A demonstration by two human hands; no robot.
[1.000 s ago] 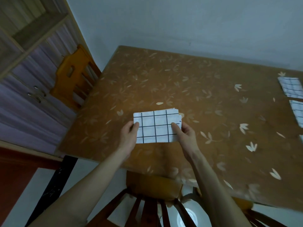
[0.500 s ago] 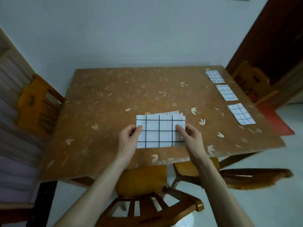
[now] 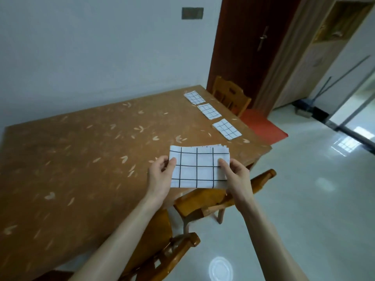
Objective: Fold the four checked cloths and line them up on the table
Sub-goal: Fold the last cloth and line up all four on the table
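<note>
Head view. Fingers: the left hand (image 3: pixel 161 175) pinches the left edge of the folded cloth (image 3: pixel 199 167), thumb (image 3: pixel 171 162) on top and the other fingers curled beneath; the right hand (image 3: pixel 236 173) pinches the right edge the same way, thumb (image 3: pixel 224 163) on top. The cloth, white with a dark grid, is a stack of several layers, their edges showing at its far right corner; it is held level over the near right corner of the table (image 3: pixel 81 159). 3 folded cloths lie in a row along the table's right edge, apart from one another: far (image 3: pixel 194 97), middle (image 3: pixel 209 111), near (image 3: pixel 226 129). Wooden chairs: 2 at the near side (image 3: pixel 203 203), 1 at the right (image 3: pixel 230 94). A dark red door (image 3: pixel 249 47) stands behind.
</note>
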